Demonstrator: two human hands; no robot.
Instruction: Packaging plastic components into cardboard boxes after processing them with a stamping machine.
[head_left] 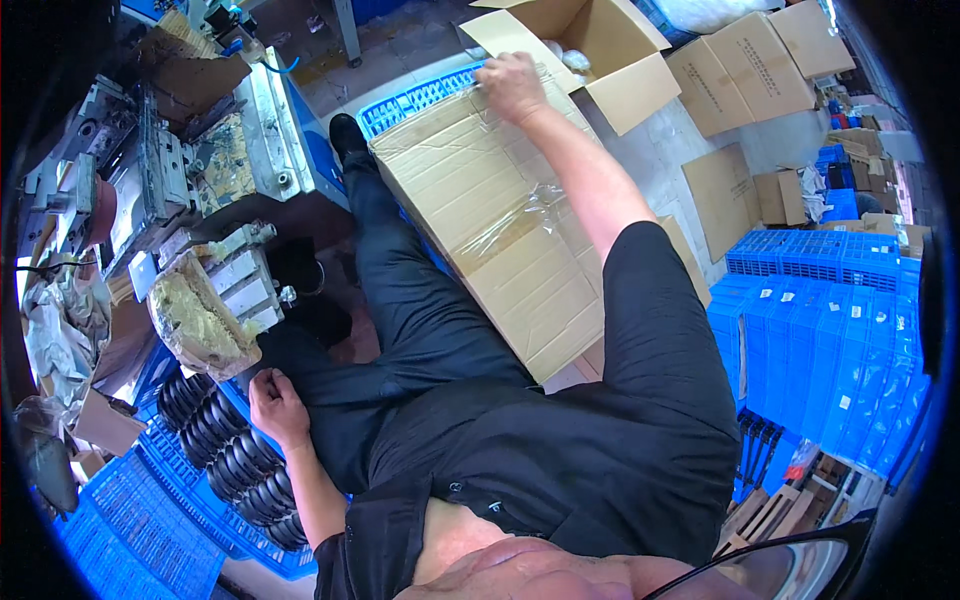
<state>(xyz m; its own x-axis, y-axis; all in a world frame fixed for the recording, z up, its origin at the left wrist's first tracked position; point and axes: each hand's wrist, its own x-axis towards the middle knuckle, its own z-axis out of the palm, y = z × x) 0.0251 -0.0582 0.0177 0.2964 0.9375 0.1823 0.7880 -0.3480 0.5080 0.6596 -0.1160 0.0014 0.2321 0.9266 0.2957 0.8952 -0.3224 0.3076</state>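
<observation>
My right arm reaches across a flattened, taped cardboard sheet (480, 225) lying over a blue crate (415, 103). At the sheet's far edge my right hand (512, 88) is closed, its fingers curled down, and what they hold, if anything, is hidden. Just right of that hand stands an open cardboard box (625, 50) with some whitish wrapped things inside. My left hand (279, 408) is low beside my thigh, fingers curled together; nothing in them can be made out. Close to it are several black ring-shaped parts (240, 462) in a blue crate and a worn, tape-covered pad (203, 315).
Metal machinery (150, 175) fills the left side. Blue crates (820, 350) are stacked at the right, with a wooden pallet (765, 525) below. Cardboard boxes (745, 70) stand at the far right. Another blue crate (140, 530) lies at the lower left.
</observation>
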